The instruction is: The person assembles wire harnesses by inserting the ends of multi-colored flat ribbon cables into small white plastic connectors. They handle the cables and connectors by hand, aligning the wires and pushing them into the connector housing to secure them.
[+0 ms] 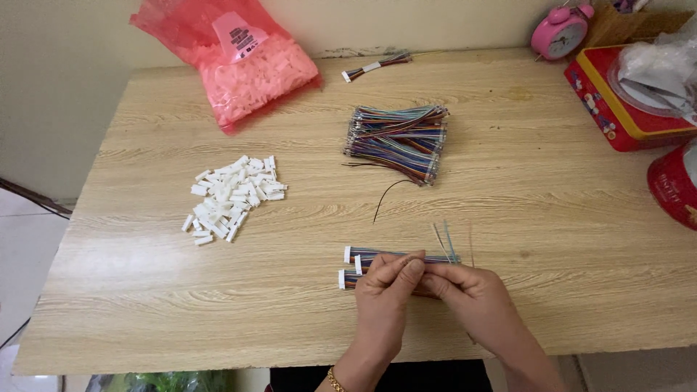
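My left hand (385, 294) and my right hand (468, 290) meet near the table's front edge, both pinching a bundle of thin coloured wires (396, 258) tipped with white connectors at its left end. A few loose wire ends (446, 239) stick up beyond my right fingers. A heap of coloured wires (399, 141) lies further back in the middle. To the left sits a pile of small white plastic connectors (229, 196).
A pink plastic bag of white connectors (247, 65) lies at the back left. One finished wire set (377, 65) rests at the back edge. A pink alarm clock (559, 33), a red tin (617, 101) and a red round container (675, 185) stand on the right. Wooden table (544, 196).
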